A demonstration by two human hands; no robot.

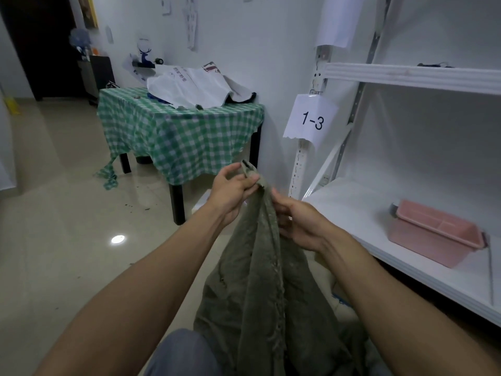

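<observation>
olive-green cloth (260,280) hangs in front of the person, held up by its top end between the two hands, with its long body falling in loose folds toward the lap and over the knee (184,351) in grey trousers. it seems to be held high by one corner so that its weight pulls the edges straight and a hem can be found, probably as the start of a fold. the left hand (233,191) is the higher one: wrist bent, palm turned inward, thumb and curled fingers pinching the topmost corner, where a small hemmed tab sticks up. the right hand (298,221) sits just below and beside it, palm facing the left, fingers curled round a gathered edge of the cloth. both forearms reach forward and converge, the elbows low and wide. to the right stands a white shelf (406,278) with a pink bin (433,234) on it and a paper label (311,120) reading 1-3 on its post. a table under a green checked cover (176,131) stands well apart, behind the hands.
</observation>
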